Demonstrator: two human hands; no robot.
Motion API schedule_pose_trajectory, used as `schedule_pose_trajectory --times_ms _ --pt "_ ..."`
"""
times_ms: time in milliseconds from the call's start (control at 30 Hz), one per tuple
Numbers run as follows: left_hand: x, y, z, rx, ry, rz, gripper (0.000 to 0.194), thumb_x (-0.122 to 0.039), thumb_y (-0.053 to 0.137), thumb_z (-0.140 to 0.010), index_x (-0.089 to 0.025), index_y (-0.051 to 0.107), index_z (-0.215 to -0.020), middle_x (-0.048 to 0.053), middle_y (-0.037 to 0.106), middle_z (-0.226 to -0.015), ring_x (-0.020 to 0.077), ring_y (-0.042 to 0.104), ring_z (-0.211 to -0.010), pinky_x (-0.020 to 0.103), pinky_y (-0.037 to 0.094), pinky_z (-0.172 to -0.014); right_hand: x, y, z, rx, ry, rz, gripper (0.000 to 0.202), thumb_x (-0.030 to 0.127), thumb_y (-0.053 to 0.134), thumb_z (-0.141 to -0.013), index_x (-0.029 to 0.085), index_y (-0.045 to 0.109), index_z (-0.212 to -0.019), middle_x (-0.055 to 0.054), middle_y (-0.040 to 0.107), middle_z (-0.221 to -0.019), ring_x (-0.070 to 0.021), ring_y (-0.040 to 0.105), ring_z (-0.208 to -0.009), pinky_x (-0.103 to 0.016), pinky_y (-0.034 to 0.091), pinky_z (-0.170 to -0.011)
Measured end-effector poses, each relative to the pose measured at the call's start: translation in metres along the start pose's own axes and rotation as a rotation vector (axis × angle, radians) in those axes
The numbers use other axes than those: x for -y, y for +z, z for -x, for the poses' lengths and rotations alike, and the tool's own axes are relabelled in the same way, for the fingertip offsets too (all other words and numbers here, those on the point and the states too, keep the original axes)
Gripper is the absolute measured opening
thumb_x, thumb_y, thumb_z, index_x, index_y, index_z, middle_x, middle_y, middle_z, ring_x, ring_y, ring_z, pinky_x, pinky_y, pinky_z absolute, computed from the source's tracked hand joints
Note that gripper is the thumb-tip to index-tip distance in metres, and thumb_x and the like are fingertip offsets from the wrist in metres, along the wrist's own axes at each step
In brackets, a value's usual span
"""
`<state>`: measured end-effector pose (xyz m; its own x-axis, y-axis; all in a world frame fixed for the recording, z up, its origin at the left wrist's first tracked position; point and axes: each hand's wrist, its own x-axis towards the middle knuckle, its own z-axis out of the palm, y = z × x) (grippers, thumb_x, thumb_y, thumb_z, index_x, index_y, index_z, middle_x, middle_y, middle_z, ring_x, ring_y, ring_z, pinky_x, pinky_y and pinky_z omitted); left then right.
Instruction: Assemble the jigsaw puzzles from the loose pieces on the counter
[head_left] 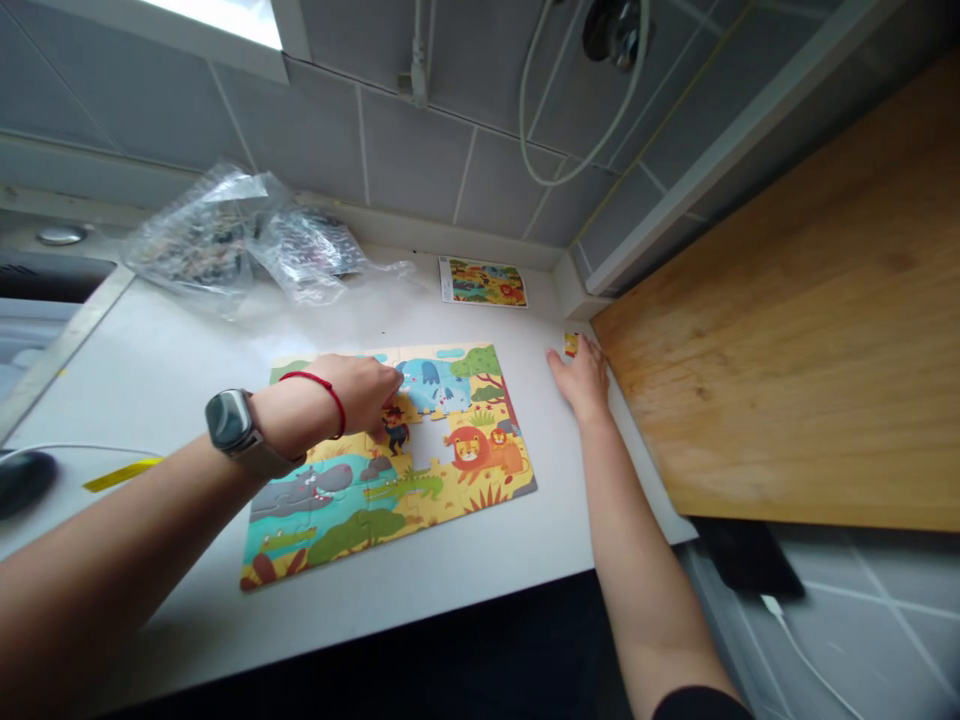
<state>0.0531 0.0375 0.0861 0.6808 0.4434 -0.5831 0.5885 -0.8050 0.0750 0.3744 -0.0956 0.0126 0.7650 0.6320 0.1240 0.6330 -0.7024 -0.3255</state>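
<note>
Left hand (360, 390): fingers curled, pressing on the puzzle (390, 455), steadying it. Right hand (581, 378): flat, fingertips touching a loose piece (571, 344) beside the wooden board (810, 340).

No words or numbers can be read anywhere. The small picture card (483, 282) at the counter's (487, 560) back edge may carry print along its left side, but it is too small to make out.
</note>
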Motion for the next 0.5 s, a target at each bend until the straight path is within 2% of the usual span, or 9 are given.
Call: schedule_pose_trajectory --times_ms 133,233,367,500 --pt "-0.004 -0.005 0.005 -0.006 -0.017 0.014 0.042 -0.044 0.088 -0.078 -0.018 0.078 -0.108 0.017 0.078 -0.101 0.035 0.075 -0.093 0.037 0.054 -0.076 -0.002 0.001 -0.001 -0.02 -0.054 -0.027 0.055 0.041 0.061 -0.094 0.017 0.065 -0.144 -0.019 0.063 -0.147 -0.0374 0.057 -0.137 -0.054 0.046 -0.115" --pt "-0.006 -0.007 0.008 -0.009 0.001 0.019 0.041 -0.042 0.088 -0.078 -0.018 0.077 -0.108 0.017 0.079 -0.105 0.0348 0.075 -0.094 0.036 0.053 -0.073 -0.003 0.007 -0.002 -0.065 -0.204 -0.137 0.045 0.035 0.065 -0.09 0.017 0.075 -0.13 -0.018 0.072 -0.131 -0.0335 0.067 -0.12 -0.051 0.051 -0.112" --pt "-0.007 -0.008 0.011 -0.026 0.015 0.027 0.038 -0.039 0.089 -0.078 -0.017 0.075 -0.106 0.017 0.079 -0.105 0.0336 0.075 -0.094 0.035 0.05 -0.069 -0.001 0.013 0.0 -0.078 -0.379 -0.295 0.044 0.033 0.072 -0.082 0.014 0.079 -0.121 -0.018 0.075 -0.117 -0.0316 0.071 -0.106 -0.052 0.055 -0.107" --pt "-0.007 -0.009 0.013 -0.042 0.019 0.047 0.038 -0.04 0.091 -0.075 -0.018 0.076 -0.102 0.016 0.079 -0.103 0.0314 0.073 -0.09 0.033 0.049 -0.065 0.01 0.01 0.009 -0.043 -0.433 -0.436 0.048 0.032 0.075 -0.081 0.016 0.077 -0.126 -0.015 0.072 -0.123 -0.0261 0.072 -0.098 -0.046 0.062 -0.097"
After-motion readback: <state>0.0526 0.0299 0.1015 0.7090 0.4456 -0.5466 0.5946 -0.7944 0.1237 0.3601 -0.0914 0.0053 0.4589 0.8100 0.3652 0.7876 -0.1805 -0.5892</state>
